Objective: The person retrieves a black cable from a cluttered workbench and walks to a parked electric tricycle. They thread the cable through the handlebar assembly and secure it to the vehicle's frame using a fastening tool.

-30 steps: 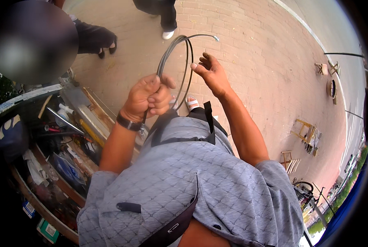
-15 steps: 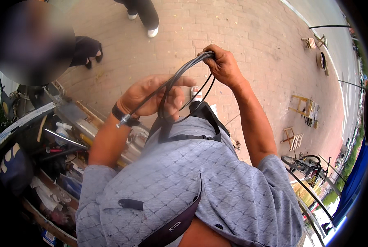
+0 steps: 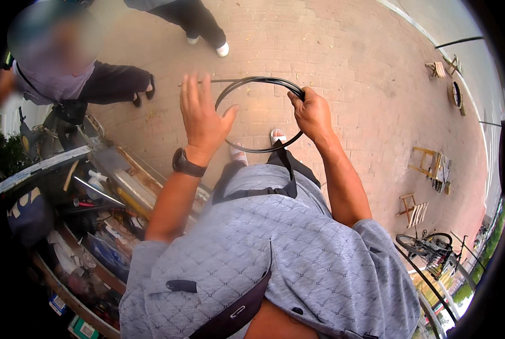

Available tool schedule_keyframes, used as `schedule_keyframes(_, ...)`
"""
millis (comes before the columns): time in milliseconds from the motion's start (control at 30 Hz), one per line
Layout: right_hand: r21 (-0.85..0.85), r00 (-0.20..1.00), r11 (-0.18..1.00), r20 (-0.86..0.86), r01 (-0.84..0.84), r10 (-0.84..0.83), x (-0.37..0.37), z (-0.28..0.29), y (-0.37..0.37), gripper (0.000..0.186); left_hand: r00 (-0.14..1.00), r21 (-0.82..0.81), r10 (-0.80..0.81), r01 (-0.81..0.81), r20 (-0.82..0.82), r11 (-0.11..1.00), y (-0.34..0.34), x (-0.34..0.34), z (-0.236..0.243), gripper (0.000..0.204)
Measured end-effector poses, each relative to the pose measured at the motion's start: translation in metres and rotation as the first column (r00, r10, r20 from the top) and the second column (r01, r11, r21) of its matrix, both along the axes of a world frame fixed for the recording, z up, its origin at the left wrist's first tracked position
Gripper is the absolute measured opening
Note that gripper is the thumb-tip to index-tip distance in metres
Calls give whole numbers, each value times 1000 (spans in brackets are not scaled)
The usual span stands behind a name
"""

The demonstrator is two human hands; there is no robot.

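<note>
A black cable (image 3: 262, 79) is coiled into a loose ring in front of my body, above the brick paving. My right hand (image 3: 313, 114) grips the bundled strands at the right side of the ring, thumb pressed on them. At the opposite side, my left hand (image 3: 203, 121) is raised with its fingers stretched up and the thumb apart, slightly blurred. One straight end of the cable runs leftward behind those fingers. Whether the left hand touches the cable is hard to see, but it does not grip it.
On my left stands a cart (image 3: 43, 169) full of tools and scraps. Two people stand ahead at the left, one in white shoes (image 3: 222, 50). Folding stools (image 3: 415, 212), a small wooden rack (image 3: 430, 164) and a bicycle (image 3: 427, 246) are at the right.
My left hand has swung forward and opened out from its curled pose by the cable. The ring has widened and lies flatter to view, and the cable's metal-tipped end has swung forward.
</note>
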State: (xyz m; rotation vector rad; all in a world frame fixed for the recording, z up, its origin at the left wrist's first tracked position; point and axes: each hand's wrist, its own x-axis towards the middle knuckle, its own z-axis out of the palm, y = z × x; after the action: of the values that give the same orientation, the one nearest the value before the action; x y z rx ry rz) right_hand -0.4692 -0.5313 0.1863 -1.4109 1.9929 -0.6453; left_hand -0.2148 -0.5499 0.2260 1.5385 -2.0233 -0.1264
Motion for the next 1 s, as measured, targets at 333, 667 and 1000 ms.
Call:
schedule_keyframes(333,-88,994,996,101,-21,30,-66,13,14,32,985,486,13,72,-170,871,-18,-53,-15,26)
schedule_keyframes(667,-52,952,996,296,-73,85,-126,9,6,29,474,541,300,817,-828,200,-19,-62,6,18)
schedule_keyframes(1000,66,887,997,462,-32,-2,-139,-9,5,59,361,510,505,838,-784,193,-38,-76,30,27)
